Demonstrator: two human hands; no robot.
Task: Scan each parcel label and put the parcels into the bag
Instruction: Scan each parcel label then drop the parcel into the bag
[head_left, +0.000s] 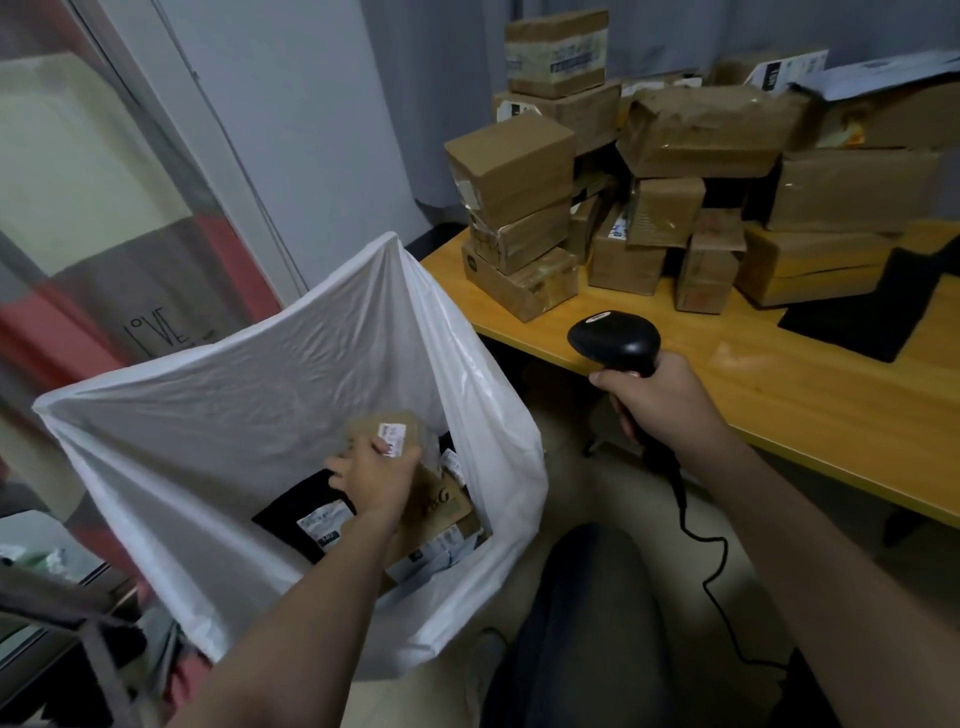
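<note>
The left hand (371, 480) reaches into the mouth of the large white plastic bag (260, 374) at the near left, its fingers curled round a small brown parcel (387, 428) with a white label, blurred. Beneath it in the bag lie a black flat packet (296, 512) and a printed cardboard box (441, 506). The right hand (657, 397) grips the handle of a black corded barcode scanner (613, 338) above the near edge of the orange wooden table (805, 405). A heap of brown taped cardboard parcels (675, 208) stands at the far right.

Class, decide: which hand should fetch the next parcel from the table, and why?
Probably the left hand: it frees once it drops the small parcel into the bag. The right hand grips the scanner, though nearer the pile.
</note>
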